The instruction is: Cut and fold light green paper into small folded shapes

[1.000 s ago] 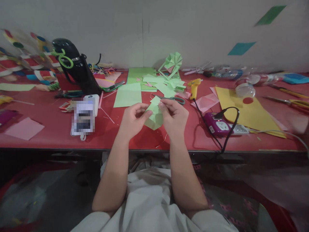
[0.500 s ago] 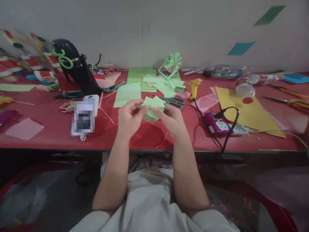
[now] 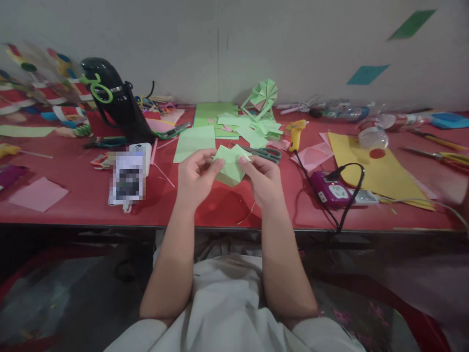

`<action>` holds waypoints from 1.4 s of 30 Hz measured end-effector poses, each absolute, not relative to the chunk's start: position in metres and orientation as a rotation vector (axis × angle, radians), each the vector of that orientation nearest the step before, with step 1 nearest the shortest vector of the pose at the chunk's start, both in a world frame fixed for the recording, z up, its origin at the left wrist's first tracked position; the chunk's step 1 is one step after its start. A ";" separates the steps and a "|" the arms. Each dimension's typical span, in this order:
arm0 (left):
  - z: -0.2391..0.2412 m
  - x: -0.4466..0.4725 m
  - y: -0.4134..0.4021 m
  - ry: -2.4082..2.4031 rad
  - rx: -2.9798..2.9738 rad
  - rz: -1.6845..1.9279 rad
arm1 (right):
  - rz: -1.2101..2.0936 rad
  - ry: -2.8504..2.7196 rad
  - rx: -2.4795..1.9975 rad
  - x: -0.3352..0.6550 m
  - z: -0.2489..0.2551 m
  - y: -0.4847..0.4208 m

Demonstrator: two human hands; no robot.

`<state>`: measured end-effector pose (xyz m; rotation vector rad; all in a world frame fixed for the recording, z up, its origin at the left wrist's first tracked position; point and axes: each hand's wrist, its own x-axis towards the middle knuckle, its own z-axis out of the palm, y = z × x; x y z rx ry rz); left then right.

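A light green folded paper [image 3: 232, 166] is held up over the front of the red table [image 3: 154, 205]. My left hand [image 3: 198, 176] pinches its left side, thumb on the near face. On the right side, my right hand [image 3: 262, 177] grips it the same way; the fingers behind the paper are partly hidden. Just beyond my right hand lie scissors [image 3: 269, 155] with dark grey-green handles. A flat green sheet [image 3: 194, 143] rests past my left hand, and green paper scraps [image 3: 252, 132] are heaped further back.
A folded green paper model [image 3: 264, 95] stands at the back. To the right are a yellow glue gun [image 3: 296, 134], a purple power adapter [image 3: 331, 188] with cords, and yellow paper [image 3: 381, 171]. At left are a phone [image 3: 127, 178] and a leaning black bottle [image 3: 113, 98].
My thumbs have moved slightly apart, the right one shifting right and up, so more of the folded paper's near face shows. Both hands keep their hold on it.
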<state>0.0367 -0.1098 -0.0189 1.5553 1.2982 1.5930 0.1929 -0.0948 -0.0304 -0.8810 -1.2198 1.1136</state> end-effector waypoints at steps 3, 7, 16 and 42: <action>-0.021 0.033 -0.109 1.331 1.553 1.599 | 1.100 -1.220 -0.891 0.196 -0.031 -0.094; -0.022 0.030 -0.109 1.372 1.561 1.616 | 1.051 -1.241 -0.891 0.201 -0.032 -0.092; -0.024 0.028 -0.109 1.373 1.576 1.602 | 1.013 -1.266 -0.888 0.208 -0.034 -0.091; -0.022 0.033 -0.111 1.314 1.617 1.549 | 0.818 -1.403 -0.962 0.206 -0.024 -0.099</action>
